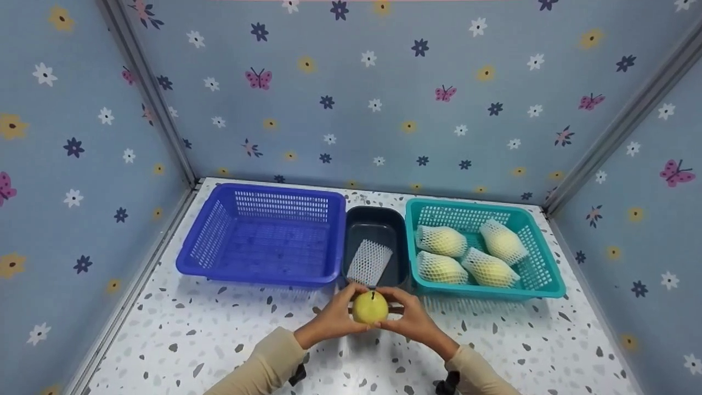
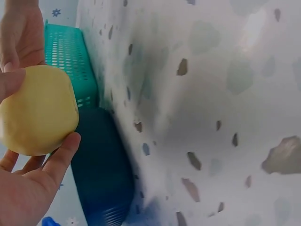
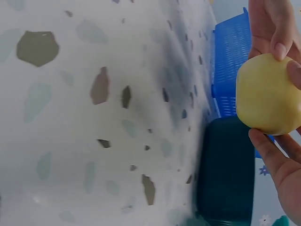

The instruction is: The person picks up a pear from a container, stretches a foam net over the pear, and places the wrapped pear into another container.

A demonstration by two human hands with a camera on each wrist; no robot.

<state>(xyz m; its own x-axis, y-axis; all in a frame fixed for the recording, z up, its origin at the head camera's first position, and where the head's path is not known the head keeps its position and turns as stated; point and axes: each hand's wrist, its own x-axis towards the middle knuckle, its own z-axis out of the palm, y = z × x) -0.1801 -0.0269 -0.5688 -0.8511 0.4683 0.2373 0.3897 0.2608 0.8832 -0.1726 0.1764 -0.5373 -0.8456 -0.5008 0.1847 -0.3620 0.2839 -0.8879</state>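
A round yellow pear (image 1: pixel 370 308) with a dark stem on top is held between both hands, close in front of the dark tray. My left hand (image 1: pixel 333 317) grips its left side with thumb and fingers. On the other side my right hand (image 1: pixel 411 319) grips it too. Both wrist views show the bare skin of the pear (image 2: pixel 40 110) with fingertips pressed against it. A white foam net sleeve (image 1: pixel 369 262) lies flat and loose inside the dark tray (image 1: pixel 378 214), just beyond the hands.
To the left stands a purple-blue basket (image 1: pixel 274 281) with slotted walls. A teal basket (image 1: pixel 488 292) on the right holds several pears in white foam nets (image 1: pixel 441 241). All sit on a speckled white table (image 1: pixel 219 351), with flowered panels (image 1: pixel 373 131) at the back and sides.
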